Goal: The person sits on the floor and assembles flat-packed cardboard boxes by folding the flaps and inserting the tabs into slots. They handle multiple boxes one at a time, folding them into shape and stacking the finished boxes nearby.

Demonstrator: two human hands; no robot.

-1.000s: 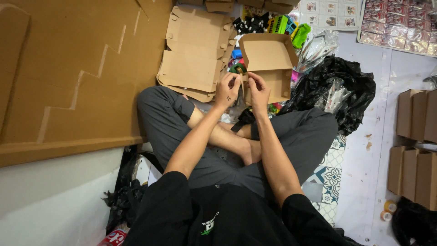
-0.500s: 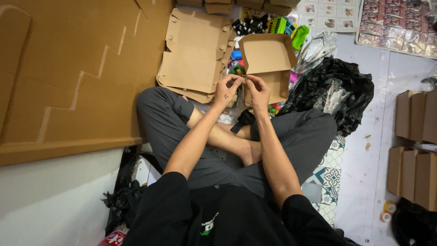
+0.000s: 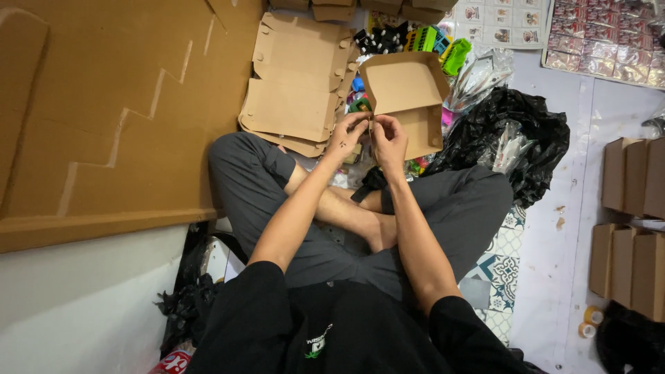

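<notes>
Pinching something very small between the fingertips of the left hand (image 3: 346, 137) and the right hand (image 3: 389, 138), just above centre of the frame, in front of the open brown cardboard box (image 3: 407, 97) with raised lid. Both hands closed together on the tiny item, touching each other; too small to tell what kind of thing. Probably best keeping the fingertips close and working directly over the box, so nothing drops among the colourful small toys (image 3: 443, 48) at upper centre. Lying left of the box, a stack of flat unfolded cardboard blanks (image 3: 298, 90); right of it, a crumpled black plastic bag (image 3: 509, 135). Partly cut off at right edge, closed brown cartons (image 3: 634, 221).
</notes>
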